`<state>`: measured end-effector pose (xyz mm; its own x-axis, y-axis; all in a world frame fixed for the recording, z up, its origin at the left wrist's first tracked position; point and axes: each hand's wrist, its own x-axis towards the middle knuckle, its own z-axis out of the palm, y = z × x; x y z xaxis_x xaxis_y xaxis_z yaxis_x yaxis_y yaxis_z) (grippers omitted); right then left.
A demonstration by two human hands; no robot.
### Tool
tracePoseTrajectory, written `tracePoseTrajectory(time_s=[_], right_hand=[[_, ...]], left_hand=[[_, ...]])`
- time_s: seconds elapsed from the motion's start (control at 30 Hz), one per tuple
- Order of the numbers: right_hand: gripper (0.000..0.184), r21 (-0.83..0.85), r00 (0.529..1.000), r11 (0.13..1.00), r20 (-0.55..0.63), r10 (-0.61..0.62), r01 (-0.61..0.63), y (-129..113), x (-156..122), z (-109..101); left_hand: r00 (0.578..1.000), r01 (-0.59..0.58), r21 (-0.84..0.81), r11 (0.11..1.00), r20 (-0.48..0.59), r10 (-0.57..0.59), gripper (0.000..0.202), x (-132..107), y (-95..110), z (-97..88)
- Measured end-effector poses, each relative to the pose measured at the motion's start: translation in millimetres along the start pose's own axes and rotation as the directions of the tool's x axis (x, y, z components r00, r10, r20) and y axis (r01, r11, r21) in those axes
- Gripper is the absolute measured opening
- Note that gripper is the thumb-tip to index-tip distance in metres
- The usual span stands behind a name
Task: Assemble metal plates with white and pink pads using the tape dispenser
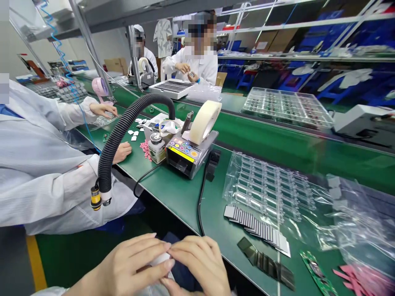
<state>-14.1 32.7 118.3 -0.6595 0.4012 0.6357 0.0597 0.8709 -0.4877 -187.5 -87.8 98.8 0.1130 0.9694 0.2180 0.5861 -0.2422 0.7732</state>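
Note:
My left hand (128, 261) and my right hand (202, 261) meet at the bottom middle, in front of the green bench's edge. Between their fingertips is a small flat white piece (161, 259), mostly covered by the fingers. Right of my hands on the bench lies a fanned row of white-faced, dark-edged flat pieces (256, 226). Nearer the edge are overlapping dark translucent rectangles (267, 263). A narrow green circuit board (317, 273) and pink strips (364, 279) lie farther right.
A tape dispenser (185, 154) with a cream roll stands beside a small bottle (156, 150). A black flexible hose (115, 139) arches at left. A clear plastic tray (268, 185) lies at right. A co-worker's sleeve (58, 181) is close on the left; others sit beyond.

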Motion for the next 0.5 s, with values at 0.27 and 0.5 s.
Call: tracePoseTrajectory(time_s=[0.27, 0.5], right_hand=[[0.010, 0.557, 0.800, 0.686, -0.063, 0.596, -0.468, 27.0, 16.8, 29.0], [0.044, 0.835, 0.304, 0.088, 0.099, 0.947, -0.544, 59.5, 40.9, 54.9]], left_hand=[[0.371, 0.080, -0.996, -0.032, 0.060, -0.927, 0.023, -45.0, -70.9, -8.4], [0.227, -0.096, -0.994, -0.055, 0.032, -0.973, 0.056, -77.7, -108.2, -19.3]])
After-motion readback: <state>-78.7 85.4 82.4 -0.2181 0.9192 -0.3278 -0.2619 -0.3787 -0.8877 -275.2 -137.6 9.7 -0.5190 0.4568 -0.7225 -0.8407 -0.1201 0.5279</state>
